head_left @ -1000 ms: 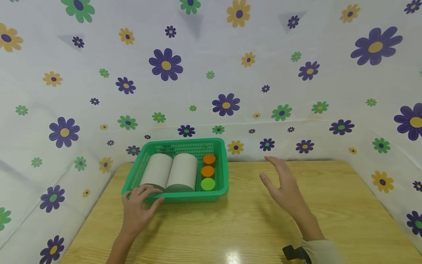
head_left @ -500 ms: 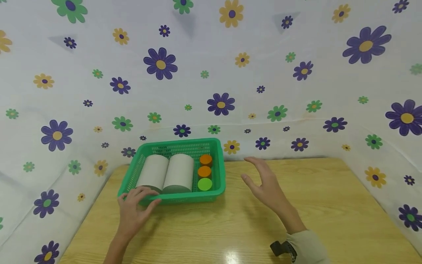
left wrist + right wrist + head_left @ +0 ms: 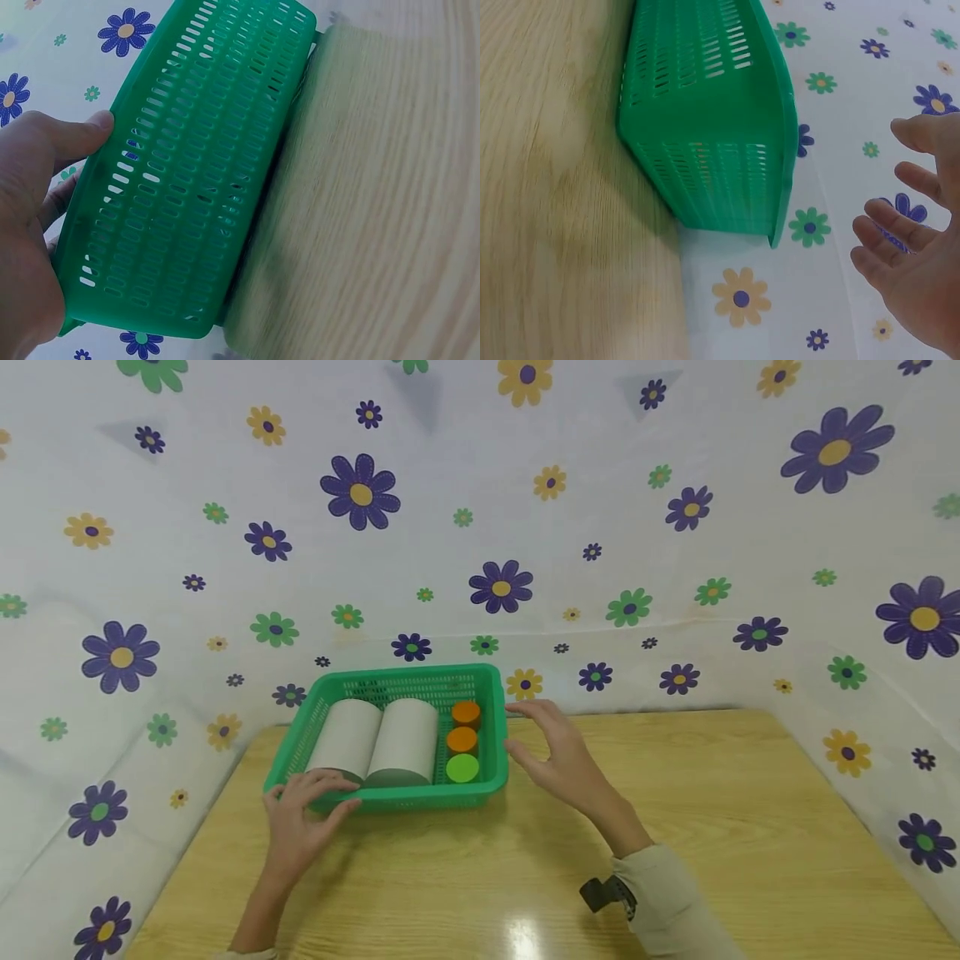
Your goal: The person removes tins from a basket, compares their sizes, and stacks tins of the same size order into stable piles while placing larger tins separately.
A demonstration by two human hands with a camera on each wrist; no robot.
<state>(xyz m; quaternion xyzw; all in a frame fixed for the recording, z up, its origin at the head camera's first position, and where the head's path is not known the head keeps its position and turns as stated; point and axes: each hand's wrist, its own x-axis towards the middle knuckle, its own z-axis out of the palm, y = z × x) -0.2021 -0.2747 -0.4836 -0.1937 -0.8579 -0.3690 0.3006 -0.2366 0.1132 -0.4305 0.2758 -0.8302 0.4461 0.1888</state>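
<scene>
A green slotted plastic basket (image 3: 420, 794) sits on the wooden table, toward its back left. Inside it, two white cylinders (image 3: 405, 739) lie side by side. Along its right wall stand two orange-topped round pieces (image 3: 462, 741) and a lime-green-topped one (image 3: 462, 768). My left hand (image 3: 298, 818) holds the rim at the front left corner, thumb outside and fingers over the edge; the left wrist view shows the thumb (image 3: 94, 131) at the rim. With fingers spread, my right hand (image 3: 558, 756) is at the basket's right side; in the right wrist view its fingers (image 3: 900, 225) appear apart from the rim.
Behind the basket hangs a white cloth (image 3: 450, 552) printed with flowers, which also runs down both sides. The wooden table (image 3: 712, 810) extends to the right and front of the basket. A dark band (image 3: 607, 893) shows at the right wrist.
My right hand has moved left, from over the table to beside the basket's right wall. The left hand stays on the rim. The view has shifted slightly.
</scene>
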